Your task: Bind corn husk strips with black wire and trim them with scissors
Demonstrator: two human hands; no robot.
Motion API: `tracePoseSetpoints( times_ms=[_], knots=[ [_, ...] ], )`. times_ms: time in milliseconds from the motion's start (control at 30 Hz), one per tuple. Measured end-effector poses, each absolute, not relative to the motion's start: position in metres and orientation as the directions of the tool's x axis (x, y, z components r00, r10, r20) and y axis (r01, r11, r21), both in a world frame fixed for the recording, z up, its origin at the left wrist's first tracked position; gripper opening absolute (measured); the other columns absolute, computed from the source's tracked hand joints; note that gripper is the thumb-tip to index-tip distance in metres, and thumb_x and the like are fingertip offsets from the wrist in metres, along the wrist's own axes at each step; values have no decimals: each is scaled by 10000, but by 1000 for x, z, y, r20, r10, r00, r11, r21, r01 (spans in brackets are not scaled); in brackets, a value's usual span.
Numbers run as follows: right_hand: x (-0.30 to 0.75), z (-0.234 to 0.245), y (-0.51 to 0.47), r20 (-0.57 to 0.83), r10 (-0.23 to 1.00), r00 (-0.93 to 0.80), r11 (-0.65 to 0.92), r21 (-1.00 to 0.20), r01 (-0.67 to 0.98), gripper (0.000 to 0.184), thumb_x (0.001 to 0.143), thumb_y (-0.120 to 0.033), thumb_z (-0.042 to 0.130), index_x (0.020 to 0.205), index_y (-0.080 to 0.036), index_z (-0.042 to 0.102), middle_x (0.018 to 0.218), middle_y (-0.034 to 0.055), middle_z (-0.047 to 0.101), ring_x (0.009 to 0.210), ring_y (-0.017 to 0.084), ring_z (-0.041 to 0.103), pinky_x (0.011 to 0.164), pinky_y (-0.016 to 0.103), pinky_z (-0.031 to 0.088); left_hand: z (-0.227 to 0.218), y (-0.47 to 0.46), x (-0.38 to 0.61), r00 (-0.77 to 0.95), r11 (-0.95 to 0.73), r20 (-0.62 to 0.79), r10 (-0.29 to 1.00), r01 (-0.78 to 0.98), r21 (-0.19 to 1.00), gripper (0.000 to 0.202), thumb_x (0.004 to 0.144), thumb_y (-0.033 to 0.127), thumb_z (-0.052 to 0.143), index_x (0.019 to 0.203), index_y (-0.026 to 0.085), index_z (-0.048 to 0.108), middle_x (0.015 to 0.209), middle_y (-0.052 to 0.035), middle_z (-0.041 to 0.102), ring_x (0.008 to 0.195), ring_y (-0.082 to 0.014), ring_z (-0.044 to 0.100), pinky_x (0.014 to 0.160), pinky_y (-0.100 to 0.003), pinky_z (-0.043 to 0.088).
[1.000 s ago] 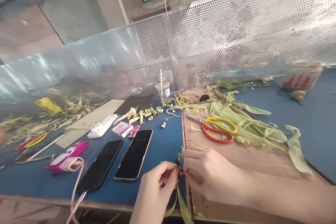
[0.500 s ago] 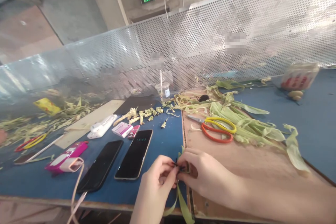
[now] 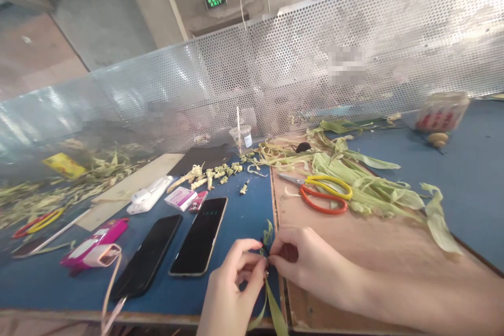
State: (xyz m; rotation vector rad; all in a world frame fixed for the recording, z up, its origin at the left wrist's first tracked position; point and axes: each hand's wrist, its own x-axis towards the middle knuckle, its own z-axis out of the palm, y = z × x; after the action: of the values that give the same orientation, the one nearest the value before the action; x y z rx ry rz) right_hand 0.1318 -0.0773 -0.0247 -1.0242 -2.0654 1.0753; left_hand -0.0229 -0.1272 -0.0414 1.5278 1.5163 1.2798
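A: Where was the leaf (image 3: 276,311)?

B: Near the front edge of the blue tabletop (image 3: 242,218), by its seam with the brown panel (image 3: 354,241). Two green ends hung below the left hand (image 3: 236,283), and a leafy tip (image 3: 268,232) stood up above the fingertips.

A: And how were the hands set?

B: The left hand was narrow, thumb and fingers pinching the leaf. The right hand (image 3: 315,262) met it from the other side, thumb and forefinger close together. Whether those two gripped anything, I couldn't tell; the spot was too small and partly covered.

A: What lay around them?

B: Scissors (image 3: 326,194) with one yellow and one orange handle rested on the panel beyond the right hand, just beside a heap of pale husks (image 3: 362,184). To the left, two phones lay side by side, one black (image 3: 147,257), the other light-edged (image 3: 200,236), with a pink pack (image 3: 94,247) past them.

A: Farther back?

B: A clear cup (image 3: 241,136) with a straw, near the mesh screen (image 3: 220,68).
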Motion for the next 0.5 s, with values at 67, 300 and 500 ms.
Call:
tracePoseSetpoints(
  times_ms=[67,300,500],
  knots=[
    [132,-23,-78,141,838,-527,373,-853,365,98,661,-89,489,647,-163,552,621,-27,534,568,85,462,515,174,355,-44,-126,-25,-93,-174,232,968,412,894,182,746,305,572,890,205,621,677,-12,681,598,-144,643,584,-194,516],
    [133,-23,-77,163,826,-539,414,-825,384,97,695,-120,486,669,-162,570,636,-19,527,576,88,453,533,181,367,-49,-124,-28,-66,-241,319,946,517,821,140,726,218,580,807,200,692,688,-9,695,586,-132,645,578,-172,517],
    [131,-25,-80,190,816,-545,450,-801,395,77,688,-124,489,661,-163,550,640,-19,516,571,88,445,531,186,369,-48,-125,-30,-10,-242,301,954,569,786,125,742,204,553,776,185,672,711,-23,678,609,-142,638,590,-189,518]
  ],
)
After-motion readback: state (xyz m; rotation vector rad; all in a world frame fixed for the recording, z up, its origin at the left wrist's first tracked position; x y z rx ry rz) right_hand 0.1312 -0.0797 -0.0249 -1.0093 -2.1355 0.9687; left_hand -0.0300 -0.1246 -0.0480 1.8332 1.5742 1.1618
